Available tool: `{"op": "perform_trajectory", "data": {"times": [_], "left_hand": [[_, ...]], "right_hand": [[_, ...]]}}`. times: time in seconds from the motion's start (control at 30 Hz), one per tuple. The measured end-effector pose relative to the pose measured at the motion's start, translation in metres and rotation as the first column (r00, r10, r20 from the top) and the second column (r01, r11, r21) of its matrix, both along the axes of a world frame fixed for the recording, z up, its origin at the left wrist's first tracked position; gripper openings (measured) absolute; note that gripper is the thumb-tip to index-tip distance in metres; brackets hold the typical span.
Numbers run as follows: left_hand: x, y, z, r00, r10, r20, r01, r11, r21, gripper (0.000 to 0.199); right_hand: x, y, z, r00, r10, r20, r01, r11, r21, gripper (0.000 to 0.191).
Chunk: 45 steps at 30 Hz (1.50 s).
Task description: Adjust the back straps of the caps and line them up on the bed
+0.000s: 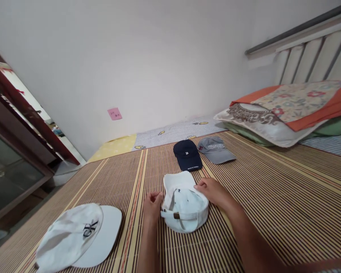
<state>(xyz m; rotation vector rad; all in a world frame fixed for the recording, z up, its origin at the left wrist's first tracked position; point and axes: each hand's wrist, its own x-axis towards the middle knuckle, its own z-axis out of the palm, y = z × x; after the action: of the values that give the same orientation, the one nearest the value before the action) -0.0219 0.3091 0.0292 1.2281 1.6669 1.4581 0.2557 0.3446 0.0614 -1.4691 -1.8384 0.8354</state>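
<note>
A white cap [187, 204] lies upside down on the striped bamboo mat [244, 235], its inside facing up, its brim pointing away and its strap with a brown buckle toward me. My left hand [153, 204] is at the cap's left edge with fingers curled together on the rim. At the right edge, my right hand [211, 189] pinches the rim near the brim. A navy cap [186, 154] and a grey cap [216, 149] sit side by side just beyond. Another white cap [74, 235] with black letters rests at the lower left.
Stacked pillows [275, 117] with an orange floral cover [309, 96] lie at the right, by a white slatted headboard [315, 57]. A wall with a pink note [114, 113] stands behind. Checked and yellow bedding [116, 146] borders the mat. A red-framed doorway is at the left.
</note>
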Motion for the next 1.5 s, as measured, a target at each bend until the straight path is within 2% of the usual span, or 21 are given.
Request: {"op": "perform_trajectory", "data": {"times": [0.1,0.23,0.43,0.53,0.63,0.73,0.8,0.87,1.03,1.13,1.33,1.5], "left_hand": [[-0.001,0.008,-0.009,0.994,-0.057,0.092,0.062,0.996,-0.062,0.043],[0.001,0.015,-0.011,0.977,-0.141,0.162,0.164,0.977,-0.140,0.049],[-0.005,0.005,-0.003,0.931,-0.317,0.183,0.352,0.911,-0.212,0.050],[-0.010,-0.004,0.004,0.913,-0.377,0.157,0.406,0.881,-0.242,0.049],[-0.014,-0.008,0.004,0.939,-0.338,0.062,0.342,0.909,-0.238,0.036],[-0.018,-0.008,0.001,0.977,-0.197,-0.085,0.176,0.961,-0.212,0.022],[-0.020,-0.006,-0.002,0.981,-0.102,-0.168,0.068,0.978,-0.198,0.020],[-0.020,-0.004,-0.003,0.975,-0.061,-0.215,0.018,0.980,-0.196,0.020],[-0.018,-0.004,-0.005,0.959,-0.177,-0.221,0.122,0.962,-0.243,0.018],[-0.018,-0.002,-0.009,0.958,-0.208,-0.198,0.157,0.956,-0.248,0.013],[-0.013,0.003,-0.015,0.971,-0.160,-0.177,0.118,0.967,-0.224,0.014],[-0.012,0.000,-0.007,0.977,-0.092,-0.193,0.058,0.984,-0.171,0.013]], "right_hand": [[-0.004,-0.001,-0.001,0.998,0.000,0.066,0.003,0.999,-0.042,0.020],[-0.004,-0.001,0.000,0.993,0.003,0.118,0.004,0.998,-0.058,0.012],[-0.003,0.002,0.000,0.988,0.008,0.155,0.004,0.997,-0.077,0.007],[-0.004,0.003,-0.001,0.986,0.010,0.169,0.003,0.997,-0.079,0.009],[-0.005,0.002,0.000,0.983,0.016,0.181,-0.006,0.998,-0.058,0.014],[-0.005,-0.002,0.002,0.982,0.028,0.187,-0.022,0.999,-0.036,0.022],[-0.005,-0.005,0.005,0.981,0.040,0.188,-0.035,0.999,-0.032,0.024],[-0.006,-0.005,0.007,0.980,0.049,0.192,-0.044,0.998,-0.033,0.026],[-0.008,-0.001,0.010,0.977,0.057,0.208,-0.047,0.998,-0.049,0.023],[-0.007,0.001,0.010,0.974,0.056,0.222,-0.044,0.997,-0.057,0.020],[-0.005,-0.001,0.015,0.970,0.021,0.241,-0.018,1.000,-0.014,0.029],[-0.004,-0.002,0.019,0.978,0.002,0.210,-0.001,1.000,-0.004,0.022]]}}
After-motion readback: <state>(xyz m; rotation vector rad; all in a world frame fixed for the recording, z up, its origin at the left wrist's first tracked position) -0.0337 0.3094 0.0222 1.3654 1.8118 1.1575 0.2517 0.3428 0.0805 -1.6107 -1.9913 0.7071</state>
